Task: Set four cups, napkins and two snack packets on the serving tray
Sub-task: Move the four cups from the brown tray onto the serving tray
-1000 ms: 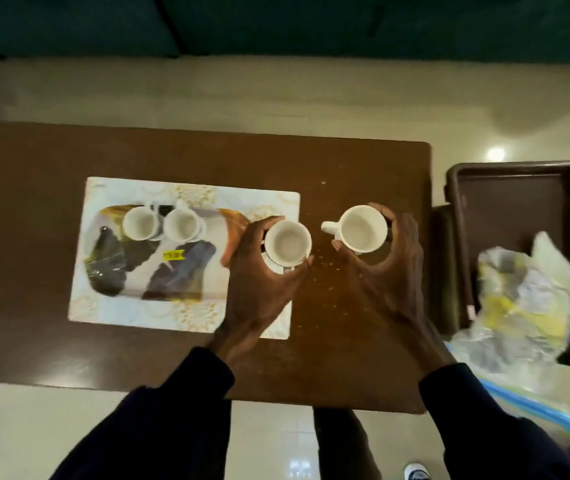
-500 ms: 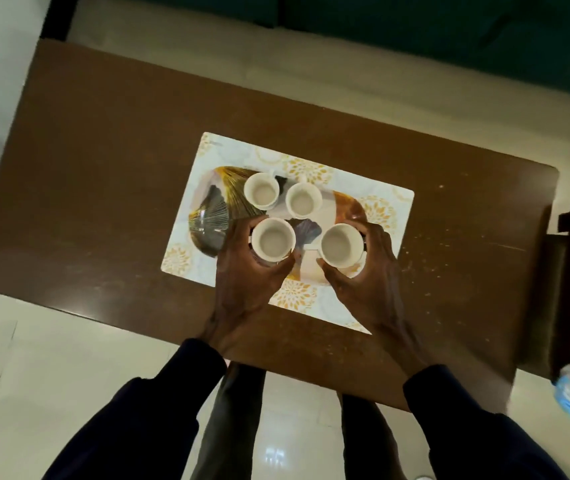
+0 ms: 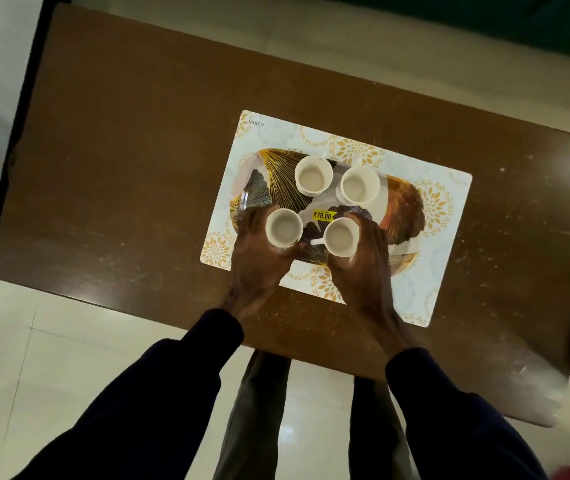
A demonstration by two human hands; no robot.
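On the leaf-patterned serving tray [image 3: 405, 206], which lies on a floral placemat [image 3: 450, 188] on the brown table [image 3: 138, 168], four white cups form a square. The rear-left cup [image 3: 313, 174] and rear-right cup [image 3: 359, 184] stand free. The left hand [image 3: 259, 268] curls round the near-left cup [image 3: 283, 227]; the right hand [image 3: 363, 268] wraps the near-right cup [image 3: 340, 236], its handle pointing left. These cups look light, rigid, glossy and chippable, so a grip round the body or the handle suits, with a gentle release. No napkins or snack packets show.
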